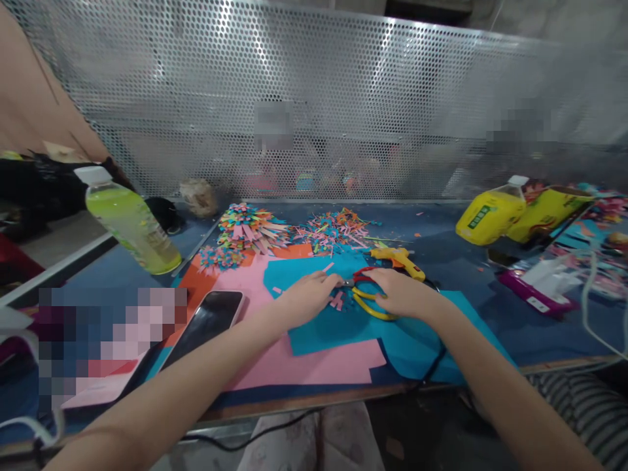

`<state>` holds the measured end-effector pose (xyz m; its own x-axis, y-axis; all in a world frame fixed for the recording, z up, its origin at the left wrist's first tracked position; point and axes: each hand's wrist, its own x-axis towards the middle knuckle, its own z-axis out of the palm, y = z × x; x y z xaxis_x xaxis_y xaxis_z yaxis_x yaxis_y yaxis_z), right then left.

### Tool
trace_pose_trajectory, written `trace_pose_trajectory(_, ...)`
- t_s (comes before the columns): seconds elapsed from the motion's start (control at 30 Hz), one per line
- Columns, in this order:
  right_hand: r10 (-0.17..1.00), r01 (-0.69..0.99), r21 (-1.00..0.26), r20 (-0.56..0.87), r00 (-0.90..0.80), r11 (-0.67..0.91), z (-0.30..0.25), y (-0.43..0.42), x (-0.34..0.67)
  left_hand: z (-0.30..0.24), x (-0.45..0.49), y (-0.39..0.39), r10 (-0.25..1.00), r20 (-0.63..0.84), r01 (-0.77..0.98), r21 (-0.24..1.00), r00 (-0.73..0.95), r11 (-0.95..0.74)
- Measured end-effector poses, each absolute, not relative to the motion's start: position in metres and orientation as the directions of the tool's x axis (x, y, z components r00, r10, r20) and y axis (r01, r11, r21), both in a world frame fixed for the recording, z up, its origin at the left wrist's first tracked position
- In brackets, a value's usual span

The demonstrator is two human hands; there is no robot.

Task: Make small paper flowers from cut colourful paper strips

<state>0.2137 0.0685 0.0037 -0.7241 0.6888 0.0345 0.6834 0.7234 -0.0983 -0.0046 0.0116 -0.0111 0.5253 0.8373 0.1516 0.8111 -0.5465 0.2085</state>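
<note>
My right hand [395, 292] grips a pair of scissors [373, 313] with red and yellow handles, its fingers in the loops. The blades point left towards my left hand [311, 294], whose fingertips are pinched together right by them. What the pinch holds is too small to make out; a pink strip [328, 267] shows just beyond the fingers. Under both hands lies blue paper [318, 337], with small pink paper pieces [337, 301] on it. Pink paper [304, 367] is spread partly beneath the blue sheet.
Behind the hands lie a yellow glue gun [400, 260], a heap of paper snippets [336, 229] and a fringed paper cone [250, 229]. A phone [209, 320] and green bottle [130, 222] are left; a yellow bottle [490, 212] and tissue pack [537, 292] are right. A perforated metal screen [333, 85] borders the back.
</note>
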Motion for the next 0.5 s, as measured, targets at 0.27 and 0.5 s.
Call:
trace_pose_trajectory(0.27, 0.678, 0.673, -0.09, 0.058, -0.733, 0.734, -0.003, 0.067, 0.217, -0.012, -0.004, 0.015, 0.757, 0.203, 0.718, 0.24, 0.621, -0.653)
trace_pose_trajectory(0.5, 0.644, 0.653, 0.032, 0.133, -0.754, 0.757, -0.009, 0.075, 0.215, -0.004, -0.001, 0.012, 0.747, 0.251, 0.692, 0.282, 0.615, -0.664)
